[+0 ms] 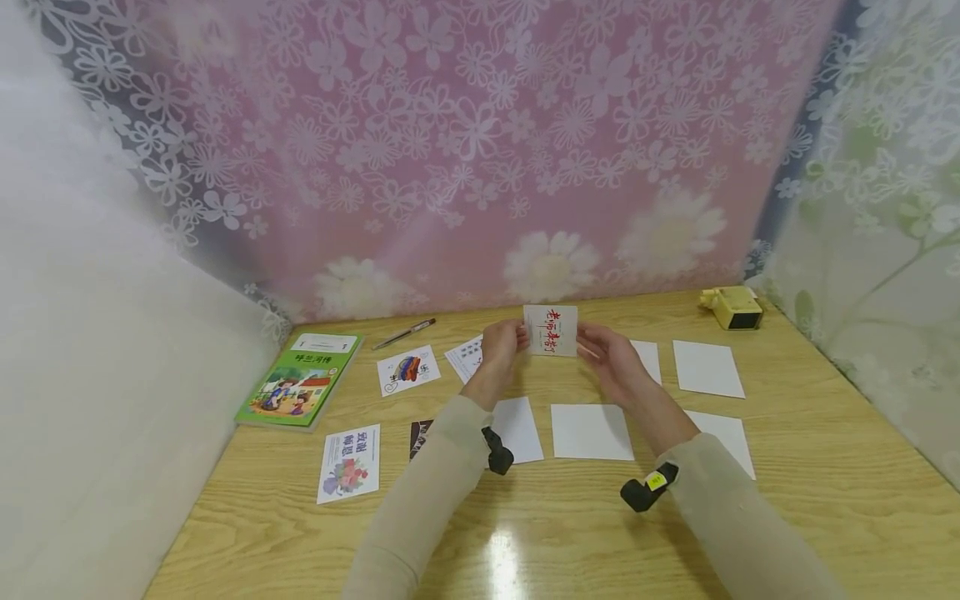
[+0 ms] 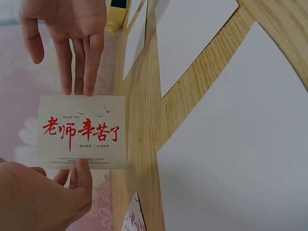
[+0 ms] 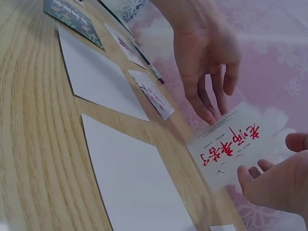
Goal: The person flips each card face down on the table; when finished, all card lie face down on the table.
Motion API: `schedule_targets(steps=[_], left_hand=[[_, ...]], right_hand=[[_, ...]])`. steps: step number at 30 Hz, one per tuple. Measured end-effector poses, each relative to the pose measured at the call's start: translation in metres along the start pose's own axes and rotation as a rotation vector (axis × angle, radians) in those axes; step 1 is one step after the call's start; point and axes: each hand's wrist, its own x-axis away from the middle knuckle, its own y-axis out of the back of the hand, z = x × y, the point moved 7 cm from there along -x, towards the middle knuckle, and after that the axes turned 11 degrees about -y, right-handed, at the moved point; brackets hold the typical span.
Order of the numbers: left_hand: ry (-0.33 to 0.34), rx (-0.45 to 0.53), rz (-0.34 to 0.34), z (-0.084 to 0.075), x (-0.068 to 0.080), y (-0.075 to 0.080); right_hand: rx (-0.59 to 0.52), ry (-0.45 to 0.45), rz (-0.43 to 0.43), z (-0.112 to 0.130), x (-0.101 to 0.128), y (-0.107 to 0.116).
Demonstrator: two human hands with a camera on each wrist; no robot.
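A small card (image 1: 551,331) with red brush lettering is held upright above the wooden table (image 1: 825,467), between both hands. In the left wrist view my left hand (image 2: 43,197) pinches one short edge of the card (image 2: 82,132), thumb on the printed face and fingers behind. My right hand (image 2: 67,29) touches the opposite edge with straight fingertips, its thumb held apart. The right wrist view shows the card (image 3: 231,144) tilted, with the right hand (image 3: 274,187) near it and the left hand (image 3: 204,57) reaching down to its far edge. In the head view the left hand (image 1: 501,343) and right hand (image 1: 611,358) flank the card.
Several blank white cards (image 1: 591,432) lie on the table below the hands. Picture cards (image 1: 407,369) lie at the left. A green book (image 1: 300,379) and a pen (image 1: 405,333) sit at the far left, a yellow device (image 1: 733,307) at the back right. Floral curtains enclose the table.
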Motion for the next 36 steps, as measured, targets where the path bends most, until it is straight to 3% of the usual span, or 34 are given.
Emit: schedule_targets(steps=[11,18,22,29,36], left_hand=[[0.008,0.073,0.050,0.003,0.006,0.004],[0.034,0.082,0.026,0.011,0.003,0.005],[0.063,0.034,0.064,0.016,0.005,0.005],[0.063,-0.074,0.098,0.021,0.009,0.008],[0.075,-0.170,0.152,0.027,0.013,0.009]], right_hand=[[0.076,0.064,-0.030,0.003,0.002,-0.001],[0.118,0.056,-0.025,-0.002,0.004,0.004],[0.109,0.034,-0.016,-0.006,0.003,0.006],[0.236,-0.017,-0.043,-0.012,0.000,0.010],[0.291,-0.046,-0.088,-0.015,0.000,0.012]])
